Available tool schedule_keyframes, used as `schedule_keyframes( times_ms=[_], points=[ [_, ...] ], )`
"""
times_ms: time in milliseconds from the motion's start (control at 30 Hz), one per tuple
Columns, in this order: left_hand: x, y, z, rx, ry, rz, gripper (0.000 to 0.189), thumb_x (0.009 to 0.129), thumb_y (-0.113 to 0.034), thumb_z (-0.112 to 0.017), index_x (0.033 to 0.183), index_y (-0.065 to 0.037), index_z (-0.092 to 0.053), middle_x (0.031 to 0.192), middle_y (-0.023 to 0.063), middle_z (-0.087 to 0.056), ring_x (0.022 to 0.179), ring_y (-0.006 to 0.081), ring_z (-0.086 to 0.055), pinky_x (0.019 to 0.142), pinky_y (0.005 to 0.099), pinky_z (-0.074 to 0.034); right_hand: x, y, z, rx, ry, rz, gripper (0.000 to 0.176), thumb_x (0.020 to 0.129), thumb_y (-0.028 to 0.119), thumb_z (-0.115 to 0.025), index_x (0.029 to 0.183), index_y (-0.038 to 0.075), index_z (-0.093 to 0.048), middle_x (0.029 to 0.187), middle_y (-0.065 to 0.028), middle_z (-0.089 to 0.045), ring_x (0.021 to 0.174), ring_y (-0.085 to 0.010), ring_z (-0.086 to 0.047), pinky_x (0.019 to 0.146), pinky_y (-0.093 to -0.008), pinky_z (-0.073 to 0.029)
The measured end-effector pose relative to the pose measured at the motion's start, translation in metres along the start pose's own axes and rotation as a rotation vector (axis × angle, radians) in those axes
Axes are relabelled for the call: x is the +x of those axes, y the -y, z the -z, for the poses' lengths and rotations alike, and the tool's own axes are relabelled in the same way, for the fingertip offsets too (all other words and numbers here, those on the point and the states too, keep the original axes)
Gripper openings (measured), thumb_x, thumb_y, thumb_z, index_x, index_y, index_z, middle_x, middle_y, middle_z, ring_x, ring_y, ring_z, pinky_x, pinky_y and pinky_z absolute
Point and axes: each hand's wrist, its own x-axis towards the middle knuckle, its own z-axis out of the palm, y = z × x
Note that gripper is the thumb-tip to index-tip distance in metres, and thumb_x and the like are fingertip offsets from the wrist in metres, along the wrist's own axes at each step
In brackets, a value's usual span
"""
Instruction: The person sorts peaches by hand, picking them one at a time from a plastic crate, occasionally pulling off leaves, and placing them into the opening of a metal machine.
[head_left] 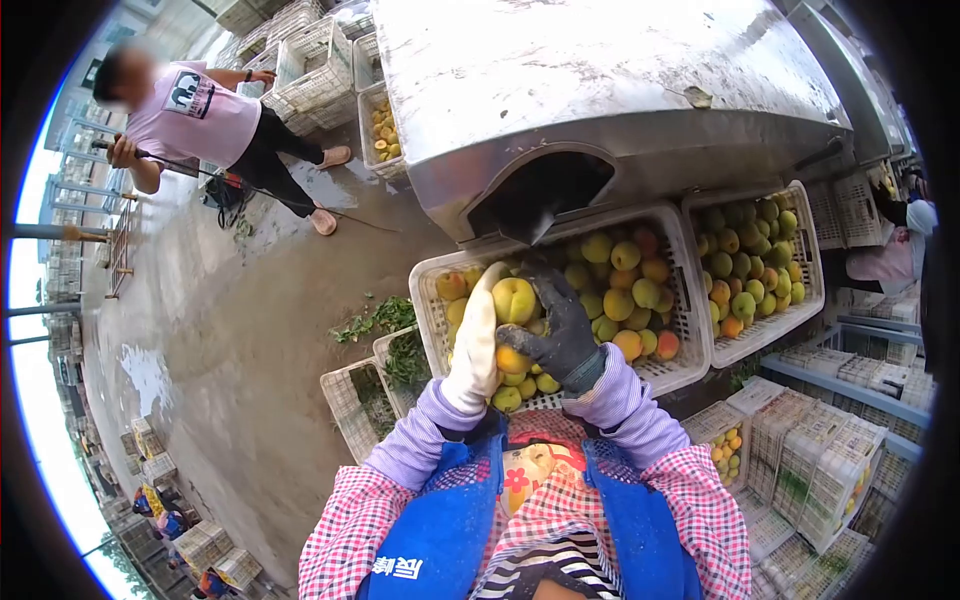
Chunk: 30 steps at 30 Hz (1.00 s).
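Observation:
My left hand (474,345), in a white glove, and my right hand (562,330), in a dark grey glove, are cupped closed around a yellow peach (515,299) from either side. A second, orange-yellow peach (513,359) shows below it, by my right thumb. Both hands are over a white plastic crate (690,352) with many yellow-green and reddish peaches in it. The undersides of my hands and the fruit beneath them are hidden.
A metal machine (610,90) with a dark outlet (545,190) stands just beyond the crate. Another peach crate (735,350) adjoins on the right. Leafy crates (355,400) stand at left. A person (215,120) holds a thin rod on the wet floor (230,350). Stacked crates (800,450) stand lower right.

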Motion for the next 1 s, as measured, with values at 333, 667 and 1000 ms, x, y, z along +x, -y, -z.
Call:
schedule_keyframes(
  times_ms=[333, 667, 1000],
  points=[
    [0.005, -0.015, -0.001, -0.139, -0.026, 0.097, 0.06, 0.112, -0.039, -0.036, 0.153, 0.005, -0.036, 0.146, 0.0189, -0.052, 0.117, 0.0221, -0.064, 0.103, 0.0351, -0.049, 0.021, 0.002, -0.001, -0.168, -0.222, 0.116, 0.063, 0.075, 0.035, -0.085, 0.127, 0.006, -0.064, 0.128, -0.0186, -0.058, 0.116, -0.0398, -0.056, 0.099, -0.0469, -0.049],
    [0.018, 0.007, 0.015, -0.406, -0.11, 0.241, 0.052, 0.109, -0.026, -0.045, 0.156, -0.007, -0.034, 0.139, 0.0144, -0.055, 0.102, 0.019, -0.064, 0.084, 0.0328, -0.058, 0.099, -0.052, -0.002, -0.911, -0.164, 0.417, 0.054, 0.084, 0.037, -0.078, 0.127, 0.009, -0.061, 0.127, -0.0207, -0.059, 0.122, -0.0422, -0.051, 0.103, -0.0534, -0.041],
    [0.02, 0.006, 0.0, -0.103, -0.02, -0.092, 0.058, 0.104, -0.022, -0.057, 0.152, 0.005, -0.036, 0.132, 0.0151, -0.061, 0.12, 0.0245, -0.061, 0.106, 0.0368, -0.047, 0.003, -0.013, -0.008, -0.361, -0.111, 0.242, 0.065, 0.075, 0.053, -0.078, 0.122, 0.009, -0.068, 0.129, -0.0151, -0.062, 0.118, -0.0393, -0.057, 0.105, -0.0508, -0.041]
  ],
)
